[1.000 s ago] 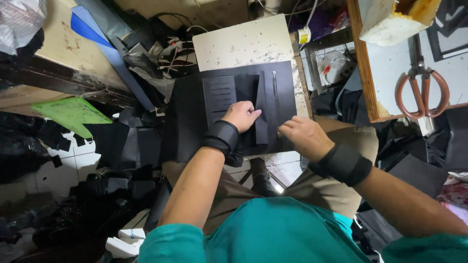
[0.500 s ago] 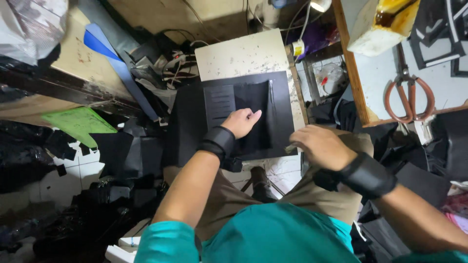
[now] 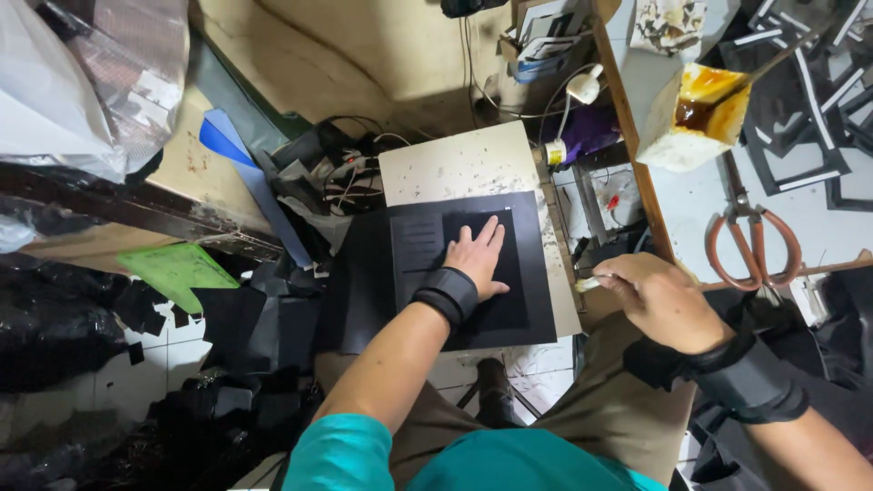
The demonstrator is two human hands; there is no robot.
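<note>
Right hand [image 3: 662, 300] has left black sheet [image 3: 473, 264], gripping brush [image 3: 589, 284].

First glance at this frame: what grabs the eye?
The left hand pressed flat on a black sheet over a pale board at centre. To its right, the right hand grips a small brush. On the bench above it sit orange-handled scissors and an amber-stained glue tub.
</note>
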